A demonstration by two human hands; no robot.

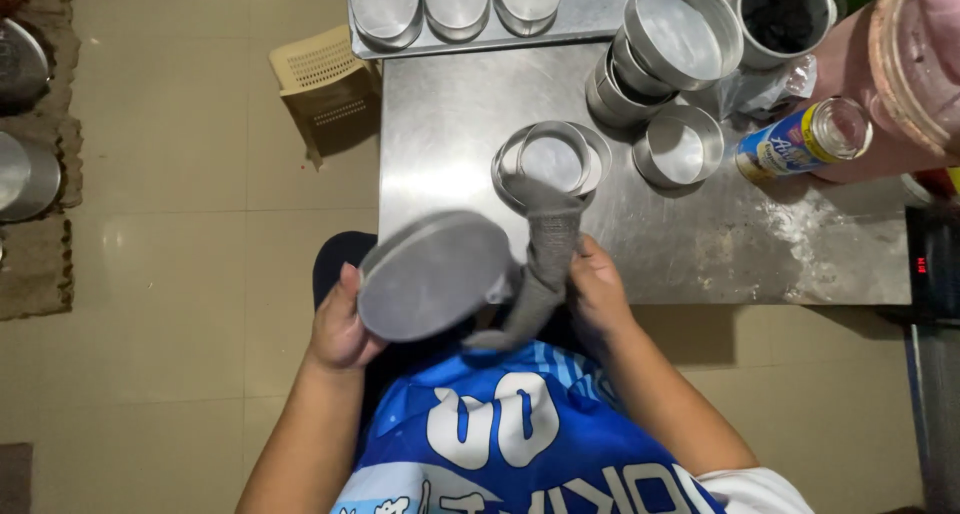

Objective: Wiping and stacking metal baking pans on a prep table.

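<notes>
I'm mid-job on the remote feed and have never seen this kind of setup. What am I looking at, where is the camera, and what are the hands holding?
There is no machine here: a person works with two bare hands. The single picture comes from a camera on the person's head, looking straight down, so the blue shirt fills the bottom edge.

The left hand holds a round metal pan by its rim, tilted. The right hand holds a grey cloth beside that pan.

On the steel table lie another round pan, a smaller pan, a stack of pans, a tin of dark contents and a jar lying on its side. Oval tins sit on a tray behind.
</notes>
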